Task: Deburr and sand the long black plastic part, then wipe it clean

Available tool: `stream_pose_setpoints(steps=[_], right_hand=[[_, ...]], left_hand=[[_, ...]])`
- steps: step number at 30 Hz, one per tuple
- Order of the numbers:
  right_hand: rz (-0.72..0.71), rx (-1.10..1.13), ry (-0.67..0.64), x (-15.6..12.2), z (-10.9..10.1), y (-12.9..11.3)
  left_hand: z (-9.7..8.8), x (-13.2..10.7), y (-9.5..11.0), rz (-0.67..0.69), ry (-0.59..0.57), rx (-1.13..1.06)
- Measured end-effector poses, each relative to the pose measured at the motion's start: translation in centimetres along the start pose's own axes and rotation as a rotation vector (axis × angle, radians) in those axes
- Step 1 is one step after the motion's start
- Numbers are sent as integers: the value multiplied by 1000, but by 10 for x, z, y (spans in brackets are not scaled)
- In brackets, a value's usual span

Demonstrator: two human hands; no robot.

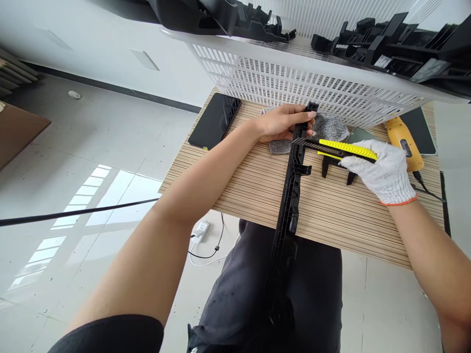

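Note:
A long black plastic part (290,196) runs from my lap up across the striped wooden table (239,181). My bare left hand (283,122) grips its far end, fingers closed round it. My right hand (382,169), in a white knit glove, is closed on a yellow utility knife (346,149). The knife's blade end touches the black part just below my left hand. A grey knit glove (327,126) lies on the table behind the part.
A white perforated basket (294,78) full of black plastic parts (386,44) stands at the table's far edge. A black phone (215,121) lies at the left. A yellow power tool (405,142) and a dark tablet (419,128) sit at the right. Cables trail across the floor.

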State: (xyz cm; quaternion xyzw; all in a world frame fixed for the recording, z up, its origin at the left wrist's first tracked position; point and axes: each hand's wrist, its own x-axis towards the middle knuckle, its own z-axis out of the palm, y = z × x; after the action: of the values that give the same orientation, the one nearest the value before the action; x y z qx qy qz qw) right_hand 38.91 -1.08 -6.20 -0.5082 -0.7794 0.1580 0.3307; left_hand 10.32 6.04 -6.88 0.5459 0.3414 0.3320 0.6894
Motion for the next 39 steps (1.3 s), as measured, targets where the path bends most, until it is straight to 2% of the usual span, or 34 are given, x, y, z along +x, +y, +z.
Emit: stream_pose_setpoints(steps=[3,7,11,17,20,23,25,31,39], right_hand=[[9,-12,30,0,0,-1],[-2,0,-4,0,0,-2],[-17,8,-5,0,0,-2],[-12,8,3,0,0,-1],[-8,8,-14,0,0,0],[48,14,13,0,0,0],[28,26,-8,0,0,-1],[49,32,-16,1,-1,-3],[44,42,-20,1,-1,-2]], left_hand=[[2,-2,3,3,6,8],[4,-3,5,-22,41,23],[-1,2,-1,-14,1,11],[-8,8,-10,9,36,15],[-7,7,-8,-13,6,-9],[-3,4,-3,-17,50,-18],[0,1,0,-19,62,-15],[2,0,1,-9,-15,-9],[3,2,-2,2,46,2]])
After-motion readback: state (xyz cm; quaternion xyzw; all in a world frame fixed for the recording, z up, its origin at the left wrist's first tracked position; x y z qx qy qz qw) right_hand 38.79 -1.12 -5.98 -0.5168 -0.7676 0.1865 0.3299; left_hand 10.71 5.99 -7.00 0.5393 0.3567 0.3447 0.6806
